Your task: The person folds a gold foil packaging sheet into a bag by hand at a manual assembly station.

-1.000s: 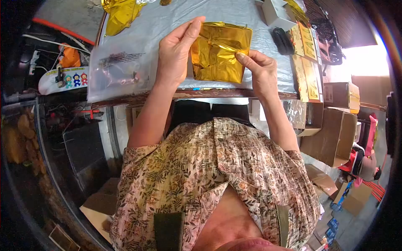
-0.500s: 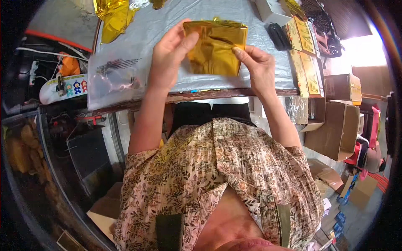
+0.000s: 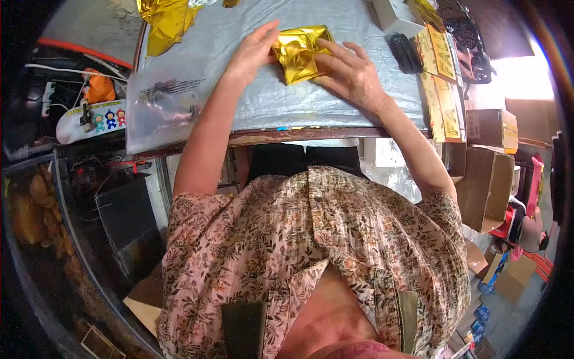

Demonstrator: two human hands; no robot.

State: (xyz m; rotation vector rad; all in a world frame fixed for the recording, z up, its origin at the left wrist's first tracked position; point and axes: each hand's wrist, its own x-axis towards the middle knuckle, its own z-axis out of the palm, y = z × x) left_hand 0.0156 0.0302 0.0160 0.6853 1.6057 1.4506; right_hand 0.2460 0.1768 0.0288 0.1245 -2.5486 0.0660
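A folded square of shiny gold foil (image 3: 294, 52) is on the silver-covered table (image 3: 281, 107), its surface crinkled. My left hand (image 3: 254, 52) is at the foil's left edge, fingers stretched out and pointing away from me; where its thumb meets the foil is partly hidden. Over the right side of the foil rests my right hand (image 3: 356, 75), its fingers spread and the fingertips on the foil. The thumb of that hand lies along the near right edge.
More gold foil (image 3: 164, 30) lies at the table's far left. A clear plastic bag (image 3: 161, 119) covers the near left corner. To the right are a black case (image 3: 405, 52), a white box (image 3: 397, 17) and yellow printed boxes (image 3: 442, 107). Cardboard boxes (image 3: 487, 185) stand beyond.
The foil was held up between both hands and has gone down and away onto the table. My right hand has shifted from pinching its edge to lying spread over it.
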